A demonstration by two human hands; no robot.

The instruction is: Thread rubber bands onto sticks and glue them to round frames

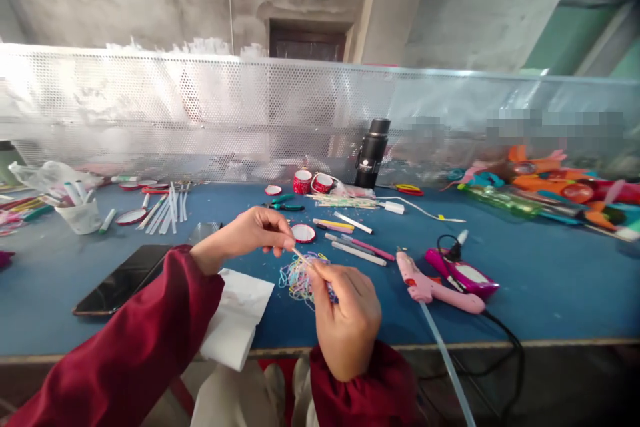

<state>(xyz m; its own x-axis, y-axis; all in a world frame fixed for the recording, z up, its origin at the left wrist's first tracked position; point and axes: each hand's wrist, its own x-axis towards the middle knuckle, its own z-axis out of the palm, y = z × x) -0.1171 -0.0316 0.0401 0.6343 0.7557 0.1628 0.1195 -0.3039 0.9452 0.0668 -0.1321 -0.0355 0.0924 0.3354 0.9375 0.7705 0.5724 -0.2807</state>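
Between my two hands stretches a short, thin, pale stick or strand [301,255]; which of the two I cannot tell. My left hand [257,230] pinches its upper left end between thumb and fingertips. At the lower right end my right hand [347,307] pinches it, fingers curled in. Just below and behind lies a tangled heap of thin pastel cords [297,278], partly hidden by my right hand. A round white lid with a red rim [303,233] lies just beyond my fingertips. White paper [243,300] rests under my left wrist at the table edge.
A pink hot glue gun [435,288] with a long glue stick lies right, beside a magenta device [463,275]. Several pens [357,250], a black bottle [372,155] and red tins [302,181] stand or lie beyond. Left are a dark phone [123,280] and a cup of markers [80,217].
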